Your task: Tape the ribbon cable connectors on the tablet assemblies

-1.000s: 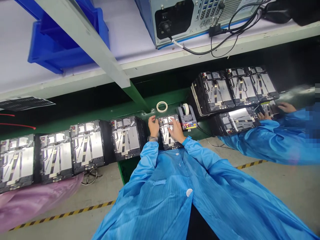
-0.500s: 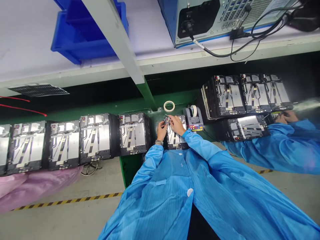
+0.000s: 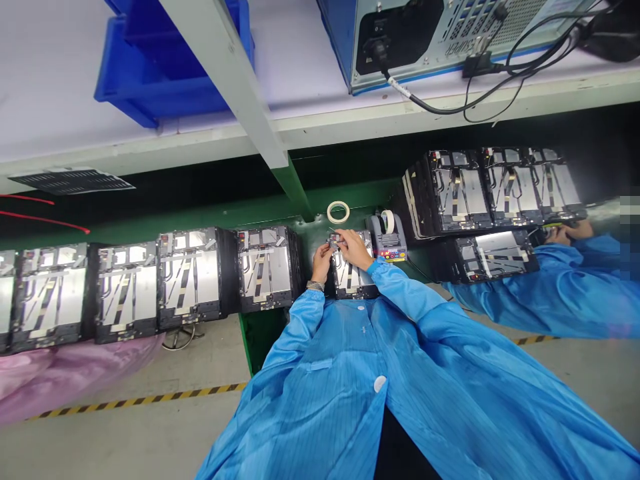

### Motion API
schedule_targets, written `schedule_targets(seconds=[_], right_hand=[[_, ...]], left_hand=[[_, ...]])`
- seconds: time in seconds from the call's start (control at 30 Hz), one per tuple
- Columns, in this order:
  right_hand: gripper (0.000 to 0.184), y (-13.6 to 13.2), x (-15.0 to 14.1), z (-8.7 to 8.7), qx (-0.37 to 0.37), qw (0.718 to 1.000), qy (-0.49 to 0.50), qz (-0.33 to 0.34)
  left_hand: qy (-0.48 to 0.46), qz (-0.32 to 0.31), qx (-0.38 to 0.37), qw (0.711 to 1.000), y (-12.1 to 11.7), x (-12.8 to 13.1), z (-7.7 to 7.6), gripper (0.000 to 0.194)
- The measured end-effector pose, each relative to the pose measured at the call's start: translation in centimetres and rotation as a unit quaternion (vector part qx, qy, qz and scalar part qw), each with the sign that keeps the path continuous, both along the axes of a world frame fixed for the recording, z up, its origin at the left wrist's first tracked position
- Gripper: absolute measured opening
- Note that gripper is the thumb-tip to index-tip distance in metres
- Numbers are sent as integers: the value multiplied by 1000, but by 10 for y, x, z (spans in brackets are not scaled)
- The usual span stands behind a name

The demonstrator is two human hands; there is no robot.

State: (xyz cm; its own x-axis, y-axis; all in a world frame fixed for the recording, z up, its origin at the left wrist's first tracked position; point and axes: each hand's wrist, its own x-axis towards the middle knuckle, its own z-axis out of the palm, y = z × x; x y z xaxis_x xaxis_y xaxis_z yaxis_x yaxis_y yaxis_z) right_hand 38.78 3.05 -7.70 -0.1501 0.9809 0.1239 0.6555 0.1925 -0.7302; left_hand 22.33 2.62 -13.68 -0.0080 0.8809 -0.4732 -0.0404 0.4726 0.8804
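Observation:
An open device panel (image 3: 353, 279), silver and black with flat ribbon cables, lies in front of me at the bench edge. At its upper left corner my left hand (image 3: 321, 261) is closed, thumb and fingers together; anything between them is too small to make out. My right hand (image 3: 356, 249) rests over the panel's upper part, fingers closed in a pinch. A thin, pale, slender tool (image 3: 333, 231) sticks out to the left from those fingers; its kind is unclear. Both hands nearly meet, hiding the spot under the fingertips.
A tape roll (image 3: 339, 213) lies behind the panel, with a tape dispenser (image 3: 390, 240) to its right. Stacks of similar panels stand left (image 3: 265, 277) and right (image 3: 457, 197). Beyond the right stacks are a co-worker's hands (image 3: 570, 233). A post (image 3: 295, 190) rises behind the tape roll.
My left hand has shifted slightly up and right, closer to the right fingertips. My right hand stays almost still. The co-worker's hands at the right have moved a little.

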Motion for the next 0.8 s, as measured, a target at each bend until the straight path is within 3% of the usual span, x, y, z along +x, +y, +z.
schedule_targets(seconds=[0.27, 0.63, 0.8], right_hand=[[52, -5, 5, -12, -12, 1000, 16, 7], [50, 16, 0, -2, 23, 987, -105, 117], [50, 17, 5, -3, -4, 991, -78, 105]], left_hand=[[76, -12, 44, 996, -7, 4, 7, 34], [137, -37, 70, 987, -5, 5, 16, 28], [127, -40, 77, 988, -1, 1, 17, 31]])
